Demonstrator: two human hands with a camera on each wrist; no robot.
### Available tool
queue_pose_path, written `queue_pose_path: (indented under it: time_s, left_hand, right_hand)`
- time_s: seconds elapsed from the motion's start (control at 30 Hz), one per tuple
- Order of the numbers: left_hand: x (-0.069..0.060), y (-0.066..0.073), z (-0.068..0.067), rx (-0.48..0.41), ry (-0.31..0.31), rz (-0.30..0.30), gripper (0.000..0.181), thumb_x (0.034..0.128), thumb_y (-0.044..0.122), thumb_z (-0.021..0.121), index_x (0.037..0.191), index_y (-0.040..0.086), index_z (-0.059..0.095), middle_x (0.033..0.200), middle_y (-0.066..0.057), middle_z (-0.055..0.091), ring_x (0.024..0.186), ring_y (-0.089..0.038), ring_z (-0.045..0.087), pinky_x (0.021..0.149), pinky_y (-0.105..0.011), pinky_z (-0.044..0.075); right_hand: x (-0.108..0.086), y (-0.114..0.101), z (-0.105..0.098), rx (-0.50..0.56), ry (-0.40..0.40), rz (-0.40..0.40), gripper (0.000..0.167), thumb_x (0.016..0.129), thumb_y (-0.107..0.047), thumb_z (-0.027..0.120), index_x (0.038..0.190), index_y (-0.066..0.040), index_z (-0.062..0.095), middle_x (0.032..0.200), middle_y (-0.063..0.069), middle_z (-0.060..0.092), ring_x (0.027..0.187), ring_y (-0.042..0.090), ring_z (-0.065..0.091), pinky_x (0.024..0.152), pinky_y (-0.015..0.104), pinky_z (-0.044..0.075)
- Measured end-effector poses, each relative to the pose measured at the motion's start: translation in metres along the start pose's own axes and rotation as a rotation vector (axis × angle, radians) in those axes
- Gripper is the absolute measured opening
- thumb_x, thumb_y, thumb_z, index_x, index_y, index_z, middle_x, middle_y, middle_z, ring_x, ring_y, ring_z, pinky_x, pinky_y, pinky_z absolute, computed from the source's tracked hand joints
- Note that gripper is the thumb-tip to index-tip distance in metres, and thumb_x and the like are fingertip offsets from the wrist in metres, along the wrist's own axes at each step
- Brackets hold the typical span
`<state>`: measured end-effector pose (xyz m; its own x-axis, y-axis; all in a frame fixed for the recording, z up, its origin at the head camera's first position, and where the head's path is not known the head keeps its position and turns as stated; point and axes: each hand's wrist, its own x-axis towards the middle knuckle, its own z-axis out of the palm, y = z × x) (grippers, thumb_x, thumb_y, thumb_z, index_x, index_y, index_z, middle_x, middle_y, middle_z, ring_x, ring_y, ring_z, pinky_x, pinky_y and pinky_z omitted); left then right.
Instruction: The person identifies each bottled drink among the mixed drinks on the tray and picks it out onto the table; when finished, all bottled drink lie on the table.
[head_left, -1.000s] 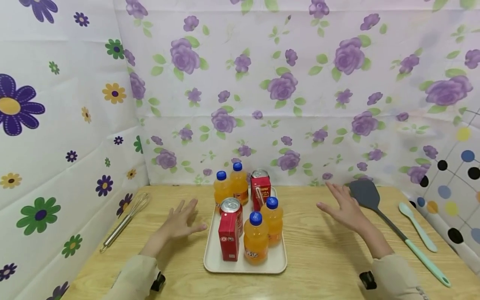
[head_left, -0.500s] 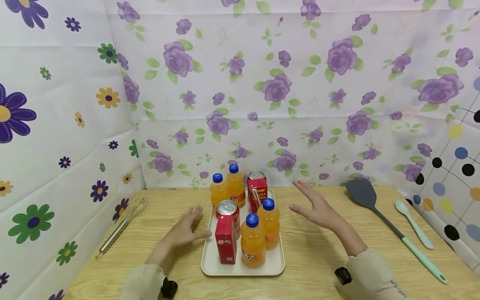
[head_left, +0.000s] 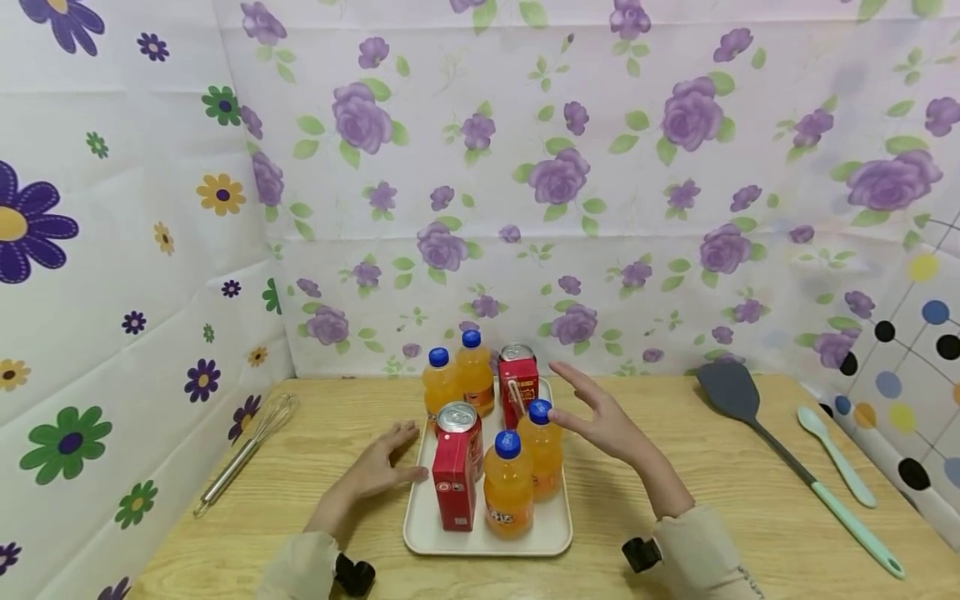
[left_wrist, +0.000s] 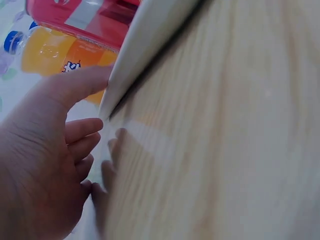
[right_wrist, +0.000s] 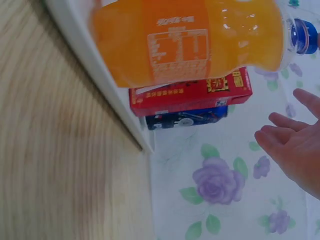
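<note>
cream rectangular shallow tray (head_left: 423, 521) sits flat on the pale wooden bench (head_left: 337, 400), long axis running away from the person, upright drinks (head_left: 509, 496) aboard. the reach seems partly made: the left hand (head_left: 375, 467), loosely spread, has its thumb at the rim; the right hand (head_left: 603, 421), wide, holding nothing, hovers beside a bottle (head_left: 542, 458), apart from the tray. gripping looks not yet done.

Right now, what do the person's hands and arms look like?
The left hand and right hand are bare, no glove showing. The left sleeve and right sleeve are pale beige and end short of the hands. A small black block sits by the left one's end, another black block by the right's. The right sleeve's grey trim is too small to make out.
</note>
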<state>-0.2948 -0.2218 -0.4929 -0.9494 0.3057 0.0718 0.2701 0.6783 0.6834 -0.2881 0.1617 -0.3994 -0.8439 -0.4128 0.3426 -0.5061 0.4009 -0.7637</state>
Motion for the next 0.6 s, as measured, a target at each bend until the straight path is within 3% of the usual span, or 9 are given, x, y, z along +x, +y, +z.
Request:
queue_pose_path:
  time_s: [0.27,0.43,0.6]
  left_hand:
    - [0.001,-0.002,0.01,-0.069,0.063,-0.045,0.074,0.0808,0.031,0.074,0.146,0.009,0.046,0.155,-0.019,0.036,0.146,-0.05,0.021,0.116,-0.071,0.013]
    - [0.002,-0.001,0.01,-0.108,0.08,-0.063,0.072,0.0803,0.029,0.075,0.145,0.011,0.048,0.156,-0.019,0.036,0.147,-0.05,0.017,0.118,-0.07,0.009]
    - [-0.004,0.0,0.009,-0.133,0.065,-0.088,0.072,0.0806,0.031,0.075,0.144,0.012,0.049,0.157,-0.022,0.031,0.147,-0.052,0.014,0.115,-0.073,0.011]
  right_hand:
    - [0.006,-0.006,0.004,0.072,-0.056,0.01,0.075,0.086,-0.034,0.074,0.15,-0.017,0.039,0.162,0.016,0.024,0.148,0.045,0.022,0.115,0.068,0.026]
    - [0.006,-0.005,0.011,0.124,-0.018,-0.017,0.067,0.085,-0.025,0.075,0.145,-0.012,0.047,0.153,0.019,0.038,0.141,0.044,0.035,0.113,0.066,0.032]
    - [0.004,0.0,0.021,0.198,-0.042,-0.007,0.057,0.088,-0.018,0.071,0.14,-0.003,0.051,0.146,0.021,0.049,0.132,0.042,0.048,0.109,0.061,0.041]
